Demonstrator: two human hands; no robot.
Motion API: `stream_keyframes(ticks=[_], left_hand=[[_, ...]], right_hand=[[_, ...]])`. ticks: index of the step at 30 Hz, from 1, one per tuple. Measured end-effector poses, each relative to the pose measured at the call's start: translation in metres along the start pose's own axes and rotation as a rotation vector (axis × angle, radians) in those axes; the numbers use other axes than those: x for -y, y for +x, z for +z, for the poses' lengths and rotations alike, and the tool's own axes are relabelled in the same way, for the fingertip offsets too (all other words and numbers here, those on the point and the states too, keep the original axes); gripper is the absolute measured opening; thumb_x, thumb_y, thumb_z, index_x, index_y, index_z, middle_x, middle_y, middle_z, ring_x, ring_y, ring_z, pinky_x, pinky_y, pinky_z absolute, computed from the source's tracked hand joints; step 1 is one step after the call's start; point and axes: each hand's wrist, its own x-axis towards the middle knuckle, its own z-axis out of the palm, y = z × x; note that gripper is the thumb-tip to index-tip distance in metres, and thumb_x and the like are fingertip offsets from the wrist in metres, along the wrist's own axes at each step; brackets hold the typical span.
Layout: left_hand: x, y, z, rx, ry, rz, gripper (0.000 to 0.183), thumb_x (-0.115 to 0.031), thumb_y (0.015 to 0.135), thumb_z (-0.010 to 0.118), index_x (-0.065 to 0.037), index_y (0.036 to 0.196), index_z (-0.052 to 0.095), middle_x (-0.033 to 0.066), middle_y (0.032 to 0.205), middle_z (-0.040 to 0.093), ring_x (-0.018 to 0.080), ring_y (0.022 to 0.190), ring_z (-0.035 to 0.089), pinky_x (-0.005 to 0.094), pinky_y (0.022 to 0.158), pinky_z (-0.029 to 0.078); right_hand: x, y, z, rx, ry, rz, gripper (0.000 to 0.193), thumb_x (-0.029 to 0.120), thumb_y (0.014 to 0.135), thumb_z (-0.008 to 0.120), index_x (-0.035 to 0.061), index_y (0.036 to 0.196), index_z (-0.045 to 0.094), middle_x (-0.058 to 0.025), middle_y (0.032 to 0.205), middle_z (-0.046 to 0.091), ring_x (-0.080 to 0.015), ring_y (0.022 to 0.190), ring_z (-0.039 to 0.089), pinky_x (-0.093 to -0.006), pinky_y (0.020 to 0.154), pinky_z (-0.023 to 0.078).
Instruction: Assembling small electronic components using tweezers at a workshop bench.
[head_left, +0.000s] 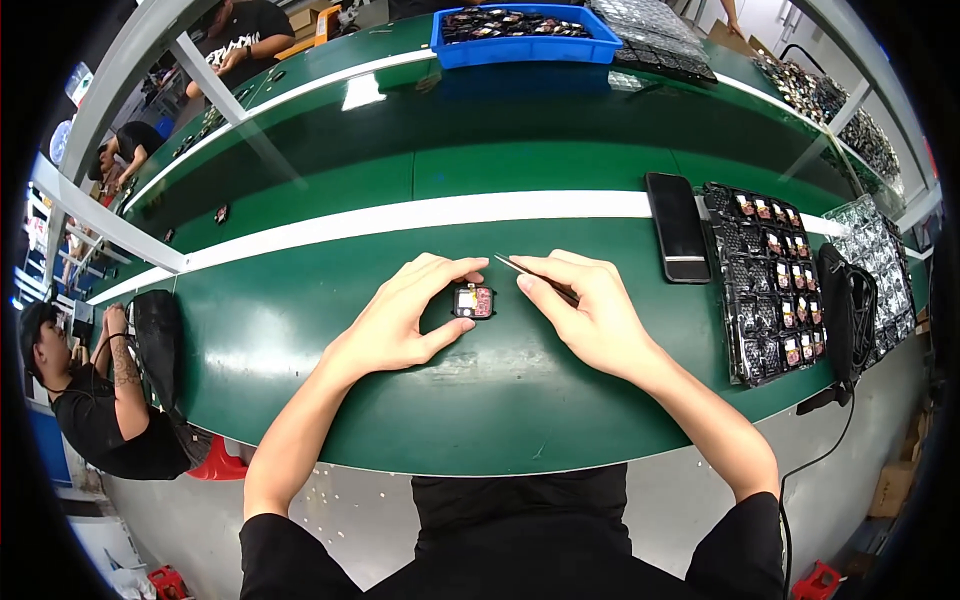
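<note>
Near the middle of the green tabletop (500, 400), the fingers of a right hand (590, 298) hide the rear of a pair of tweezers (512, 263); parts inside a small square device (474, 302) are too small to tell, as is whether the left hand's (400, 312) upper fingers touch its rim. By the tabletop's right edge, a black corded object (838, 295), its kind unclear, covers part of a clear tray (885, 255). Beyond the far edge, tiny pieces (520, 23) in a blue bin (530, 53) defy identification; the picture's top crops a co-worker's (262, 22) head.

black-cased device (474, 302), green tabletop (560, 420), blue tray (530, 56)
</note>
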Motion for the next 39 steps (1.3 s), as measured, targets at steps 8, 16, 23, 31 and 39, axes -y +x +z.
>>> stream_keyframes(ticks=[8,16,23,31,39], left_hand=[[0.010,-0.001,0.003,-0.062,0.149,0.007,0.057,-0.020,0.080,0.099,-0.008,0.132,0.077,0.0066,0.127,0.070,0.0269,0.110,0.063,0.0421,0.102,0.050],[0.004,-0.001,0.005,0.030,-0.022,-0.053,0.056,-0.022,0.078,0.101,-0.011,0.130,0.082,-0.0001,0.081,0.057,0.0161,0.070,0.045,0.0336,0.085,0.039],[0.003,-0.003,0.003,0.028,-0.045,-0.107,0.056,-0.021,0.078,0.100,-0.009,0.130,0.083,0.0005,0.080,0.055,0.0165,0.070,0.045,0.0343,0.083,0.039],[0.006,-0.003,0.003,0.018,-0.060,-0.105,0.056,-0.024,0.078,0.100,-0.007,0.129,0.084,0.0013,0.076,0.053,0.0166,0.069,0.044,0.0343,0.083,0.039],[0.006,-0.003,0.002,0.017,-0.031,-0.083,0.049,-0.030,0.084,0.098,-0.009,0.125,0.082,-0.0007,0.080,0.061,0.0150,0.064,0.048,0.0321,0.084,0.040]], right_hand=[[-0.019,0.004,0.023,-0.083,0.151,0.020,0.019,0.003,0.100,0.085,0.0008,0.119,0.088,-0.0012,0.075,0.067,-0.0053,0.067,0.052,-0.0279,0.057,0.036],[-0.022,-0.008,0.017,-0.028,0.185,-0.011,0.016,-0.003,0.096,0.084,0.0015,0.110,0.089,-0.0006,0.076,0.069,-0.0033,0.064,0.052,-0.0260,0.054,0.034],[-0.020,-0.006,0.019,-0.017,0.048,-0.001,0.013,-0.002,0.090,0.085,0.0001,0.101,0.089,-0.0031,0.070,0.067,-0.0053,0.058,0.053,-0.0276,0.051,0.033],[-0.017,-0.003,0.023,-0.010,0.008,-0.022,0.009,-0.001,0.088,0.082,-0.0015,0.096,0.086,-0.0065,0.070,0.068,-0.0123,0.053,0.059,-0.0306,0.048,0.040],[-0.019,-0.003,0.022,-0.032,0.004,-0.027,0.014,-0.002,0.088,0.086,0.0001,0.101,0.089,-0.0027,0.067,0.065,-0.0062,0.054,0.050,-0.0278,0.051,0.031]])
